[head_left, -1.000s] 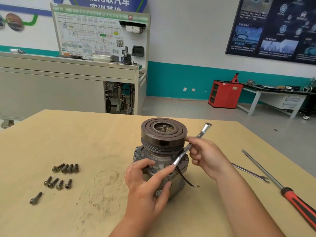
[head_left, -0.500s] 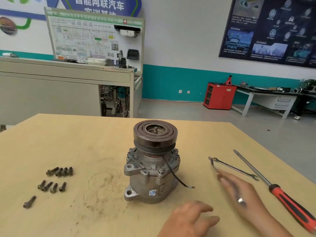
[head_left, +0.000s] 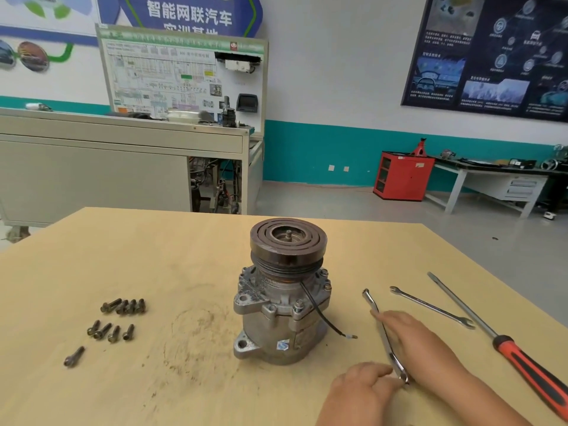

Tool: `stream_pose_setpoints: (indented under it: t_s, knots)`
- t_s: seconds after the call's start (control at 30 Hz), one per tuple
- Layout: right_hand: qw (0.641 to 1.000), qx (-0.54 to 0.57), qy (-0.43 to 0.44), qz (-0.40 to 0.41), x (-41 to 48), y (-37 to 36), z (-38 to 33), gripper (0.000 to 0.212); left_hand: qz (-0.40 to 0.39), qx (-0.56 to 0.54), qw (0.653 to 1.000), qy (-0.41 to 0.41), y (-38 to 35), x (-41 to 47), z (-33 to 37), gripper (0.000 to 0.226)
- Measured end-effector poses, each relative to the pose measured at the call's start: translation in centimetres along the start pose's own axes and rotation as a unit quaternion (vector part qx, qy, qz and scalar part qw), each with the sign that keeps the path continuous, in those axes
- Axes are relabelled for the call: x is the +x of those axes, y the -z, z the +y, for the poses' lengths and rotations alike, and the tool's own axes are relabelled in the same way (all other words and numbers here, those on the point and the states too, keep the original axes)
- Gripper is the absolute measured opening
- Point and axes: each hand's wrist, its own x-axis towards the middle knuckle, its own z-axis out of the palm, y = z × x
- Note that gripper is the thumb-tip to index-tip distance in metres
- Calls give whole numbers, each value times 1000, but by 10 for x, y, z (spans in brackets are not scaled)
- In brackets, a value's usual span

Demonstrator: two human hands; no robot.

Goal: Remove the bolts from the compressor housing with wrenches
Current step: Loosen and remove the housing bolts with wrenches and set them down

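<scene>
Loose bolts (head_left: 120, 321) lie left on the worktop (head_left: 153, 256), and the compressor housing (head_left: 281, 312) stands mid-worktop, no longer held. My left hand (head_left: 365, 392) touches the laid-down wrench (head_left: 384, 333), though I cannot tell whether it grips it. My right hand (head_left: 421, 342) rests flat on it, so I judge a tool swap.

Bare left grip (head_left: 364, 387), bare right grip (head_left: 413, 336)

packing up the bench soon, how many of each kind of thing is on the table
loose bolts: 10
wrenches: 2
screwdriver: 1
compressor: 1
total: 14
</scene>
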Motion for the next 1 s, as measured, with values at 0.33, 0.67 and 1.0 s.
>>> stream_pose_setpoints:
  t_s: [0.33,0.67,1.0]
  knots:
    - [917,323,130,196,-11,32,-127,22,334,-196,916,100,72,-34,3,75]
    - [952,243,108,153,2,29,-135,11,325,-225,911,116,69,-29,4,76]
    - [959,214,95,157,6,35,-143,4,321,-222,914,115,72,-23,12,80]
